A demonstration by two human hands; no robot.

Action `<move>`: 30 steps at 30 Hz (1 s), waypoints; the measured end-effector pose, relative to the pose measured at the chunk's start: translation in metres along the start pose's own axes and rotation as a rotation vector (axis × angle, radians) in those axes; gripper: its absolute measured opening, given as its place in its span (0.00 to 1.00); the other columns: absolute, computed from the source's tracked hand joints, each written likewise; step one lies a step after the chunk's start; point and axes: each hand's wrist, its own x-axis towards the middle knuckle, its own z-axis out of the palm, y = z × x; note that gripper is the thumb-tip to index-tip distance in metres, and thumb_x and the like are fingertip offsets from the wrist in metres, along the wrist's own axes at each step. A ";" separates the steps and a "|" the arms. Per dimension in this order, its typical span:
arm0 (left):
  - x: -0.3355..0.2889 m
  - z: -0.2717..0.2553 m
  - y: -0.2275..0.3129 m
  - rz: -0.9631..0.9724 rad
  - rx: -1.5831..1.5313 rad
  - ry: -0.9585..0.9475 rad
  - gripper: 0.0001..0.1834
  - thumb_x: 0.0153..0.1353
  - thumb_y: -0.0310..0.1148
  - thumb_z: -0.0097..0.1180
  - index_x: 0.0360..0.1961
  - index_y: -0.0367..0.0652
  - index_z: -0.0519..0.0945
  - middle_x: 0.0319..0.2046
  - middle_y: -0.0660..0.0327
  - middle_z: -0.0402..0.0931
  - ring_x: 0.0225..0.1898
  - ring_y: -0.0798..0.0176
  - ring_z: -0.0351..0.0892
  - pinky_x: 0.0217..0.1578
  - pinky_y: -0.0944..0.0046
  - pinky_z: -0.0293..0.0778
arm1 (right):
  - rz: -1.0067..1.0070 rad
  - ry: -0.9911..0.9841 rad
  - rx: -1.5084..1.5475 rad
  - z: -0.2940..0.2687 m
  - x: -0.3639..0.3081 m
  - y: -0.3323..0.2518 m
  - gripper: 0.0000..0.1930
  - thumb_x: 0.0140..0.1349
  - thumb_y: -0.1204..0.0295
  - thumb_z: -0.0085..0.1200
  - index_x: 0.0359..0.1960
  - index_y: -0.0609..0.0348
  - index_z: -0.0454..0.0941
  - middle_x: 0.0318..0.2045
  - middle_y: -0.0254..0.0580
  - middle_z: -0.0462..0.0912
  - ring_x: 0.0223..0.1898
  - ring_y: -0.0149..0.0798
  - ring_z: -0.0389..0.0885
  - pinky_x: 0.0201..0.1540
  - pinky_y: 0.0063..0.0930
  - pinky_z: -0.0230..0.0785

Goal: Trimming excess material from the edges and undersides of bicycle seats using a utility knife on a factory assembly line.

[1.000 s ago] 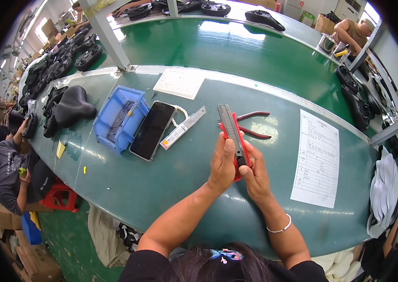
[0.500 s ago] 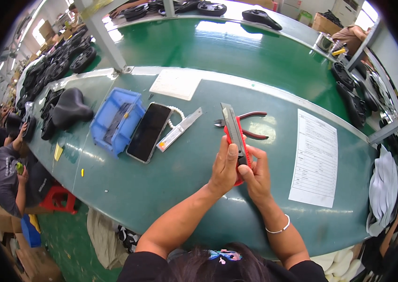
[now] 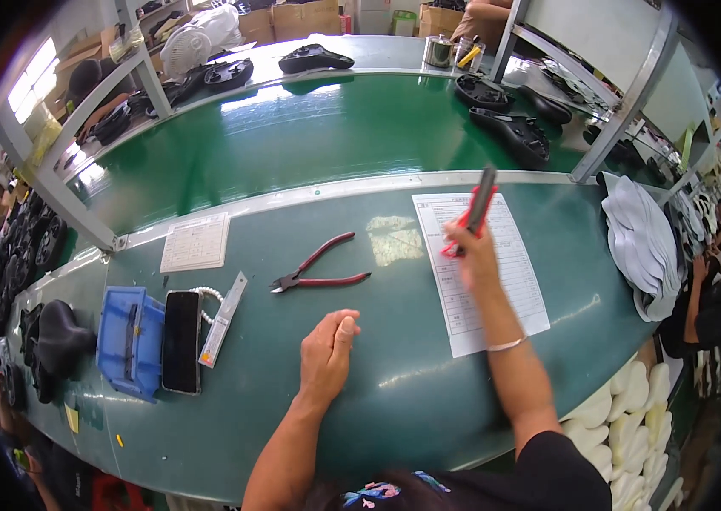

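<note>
My right hand [image 3: 476, 260] is closed around the handle of a red utility knife [image 3: 481, 207]. It holds the knife raised above the printed paper sheet [image 3: 456, 324] on the green table. My left hand [image 3: 326, 356] is over the table at the middle, its fingers curled together and nothing visible in them. Beyond it lie diagonal cutters [image 3: 287, 281] with red handles, spread apart. Further left are a long white packet [image 3: 223, 320], a black phone [image 3: 181, 343] with a white beaded strap, and a blue plastic bin [image 3: 154, 322] with dark strips inside.
A pale card [image 3: 195, 244] lies near the table's far edge. Black bicycle saddles [image 3: 62, 341] sit at the left. White saddle-shaped pieces [image 3: 640, 243] are stacked at the right edge. Past a raised rim runs a green surface [image 3: 309, 128] carrying more saddles. Metal posts [image 3: 80, 200] stand along it.
My hands have parted. The right hand has carried the knife right, over the paper sheet; the left no longer touches it. My view has turned to the right.
</note>
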 end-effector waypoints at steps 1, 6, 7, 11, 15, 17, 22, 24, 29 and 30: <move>0.000 0.000 -0.002 0.015 0.034 0.021 0.19 0.69 0.43 0.45 0.41 0.36 0.78 0.27 0.59 0.77 0.28 0.65 0.75 0.33 0.68 0.71 | 0.001 0.032 -0.053 -0.021 0.023 -0.005 0.18 0.51 0.77 0.61 0.44 0.59 0.70 0.28 0.33 0.75 0.29 0.29 0.74 0.38 0.25 0.68; 0.001 -0.001 -0.004 0.022 0.118 0.015 0.13 0.67 0.36 0.49 0.38 0.35 0.79 0.28 0.58 0.78 0.28 0.64 0.77 0.31 0.68 0.71 | -0.035 0.224 -0.168 -0.122 0.149 -0.026 0.21 0.48 0.79 0.60 0.46 0.57 0.73 0.28 0.35 0.74 0.28 0.32 0.75 0.32 0.24 0.71; 0.002 0.000 -0.006 0.042 0.116 0.012 0.12 0.67 0.34 0.50 0.37 0.35 0.79 0.27 0.58 0.78 0.26 0.65 0.76 0.30 0.68 0.71 | -0.008 0.225 -0.163 -0.147 0.170 -0.030 0.25 0.48 0.80 0.60 0.51 0.55 0.71 0.28 0.35 0.74 0.27 0.32 0.75 0.28 0.24 0.71; 0.003 -0.003 0.001 -0.104 0.053 0.068 0.12 0.67 0.32 0.49 0.34 0.34 0.80 0.24 0.59 0.77 0.22 0.70 0.74 0.25 0.71 0.70 | 0.039 0.376 -0.050 -0.164 0.224 -0.028 0.30 0.47 0.81 0.60 0.55 0.51 0.67 0.30 0.35 0.73 0.22 0.34 0.74 0.25 0.25 0.73; 0.002 -0.003 -0.001 -0.140 0.016 0.117 0.13 0.67 0.31 0.49 0.32 0.33 0.80 0.22 0.61 0.77 0.19 0.73 0.72 0.21 0.74 0.68 | -0.026 0.402 -0.158 -0.154 0.248 -0.020 0.24 0.47 0.78 0.62 0.48 0.55 0.72 0.27 0.34 0.75 0.21 0.33 0.74 0.27 0.26 0.74; 0.003 -0.003 -0.001 -0.153 -0.009 0.128 0.13 0.67 0.31 0.48 0.32 0.33 0.81 0.22 0.61 0.77 0.19 0.73 0.72 0.21 0.74 0.68 | -0.052 0.403 -0.212 -0.154 0.248 -0.015 0.21 0.47 0.76 0.62 0.46 0.55 0.73 0.28 0.34 0.77 0.22 0.32 0.75 0.27 0.26 0.73; 0.010 0.001 0.002 -0.132 -0.048 0.127 0.12 0.67 0.31 0.49 0.31 0.34 0.81 0.22 0.62 0.77 0.20 0.74 0.73 0.20 0.74 0.67 | -0.275 0.376 -0.169 -0.140 0.197 -0.001 0.14 0.51 0.75 0.58 0.42 0.57 0.74 0.28 0.34 0.79 0.26 0.30 0.79 0.26 0.23 0.71; 0.008 -0.005 0.004 -0.111 -0.036 0.137 0.12 0.66 0.31 0.50 0.32 0.34 0.80 0.22 0.62 0.77 0.20 0.74 0.73 0.21 0.74 0.68 | -0.123 0.287 -0.036 -0.104 0.144 -0.007 0.15 0.53 0.76 0.56 0.43 0.58 0.72 0.30 0.36 0.78 0.29 0.35 0.82 0.27 0.27 0.72; 0.003 -0.007 -0.006 -0.015 -0.181 0.004 0.23 0.62 0.39 0.57 0.54 0.37 0.70 0.35 0.58 0.77 0.33 0.72 0.76 0.34 0.71 0.72 | 0.168 -0.004 0.120 -0.023 -0.030 -0.016 0.20 0.53 0.77 0.56 0.49 0.58 0.67 0.36 0.39 0.75 0.40 0.43 0.82 0.30 0.31 0.76; 0.000 -0.008 -0.005 0.050 -0.261 0.034 0.27 0.62 0.40 0.58 0.57 0.39 0.66 0.40 0.58 0.75 0.39 0.71 0.74 0.39 0.69 0.71 | 0.265 -0.053 0.148 -0.005 -0.070 -0.020 0.21 0.53 0.77 0.57 0.50 0.58 0.66 0.36 0.39 0.75 0.41 0.43 0.81 0.32 0.30 0.76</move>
